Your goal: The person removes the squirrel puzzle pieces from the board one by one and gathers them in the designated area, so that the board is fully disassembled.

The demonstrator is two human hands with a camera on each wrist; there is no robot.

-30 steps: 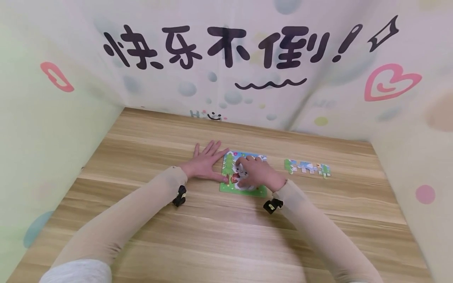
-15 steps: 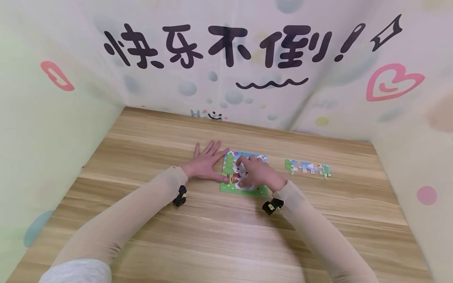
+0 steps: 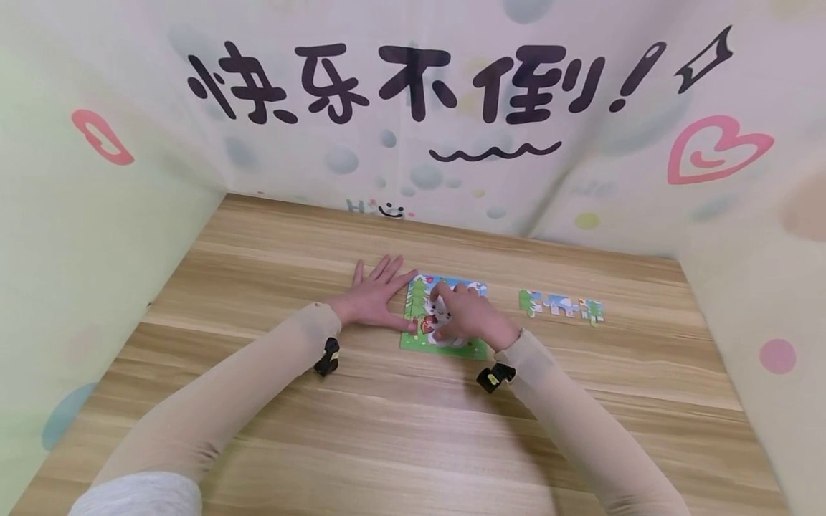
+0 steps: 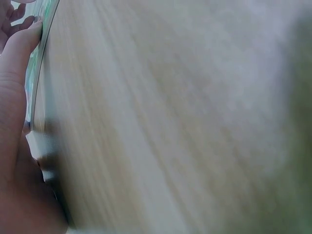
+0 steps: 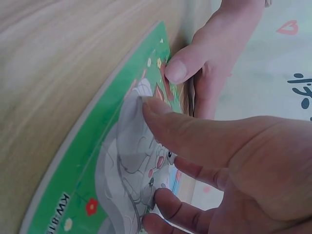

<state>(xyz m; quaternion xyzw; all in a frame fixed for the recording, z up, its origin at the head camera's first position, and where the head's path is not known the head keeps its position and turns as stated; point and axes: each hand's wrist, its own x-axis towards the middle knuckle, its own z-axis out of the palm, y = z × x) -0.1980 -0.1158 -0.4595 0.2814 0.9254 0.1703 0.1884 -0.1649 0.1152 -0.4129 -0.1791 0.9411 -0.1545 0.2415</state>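
Observation:
A jigsaw puzzle with a green lower border, a fir tree and a grey-white cartoon animal lies flat on the table. My left hand rests spread beside its left edge; in the right wrist view that thumb lies over the puzzle's edge. Over the picture's middle arches my right hand, fingers bent. Its thumb touches the animal, while the fingertips stand apart from the thumb, right at the picture. The right hand hides part of the puzzle's upper right. The left wrist view shows mostly tabletop.
To the right of the puzzle, loose jigsaw pieces lie in a row: a tree piece, a blue-white piece and another tree piece. A printed cloth backdrop rises behind the wooden table and along both sides.
Both hands stay almost in place. The puzzle and the loose pieces keep their positions; only slight shifts of the right wrist and the head view show.

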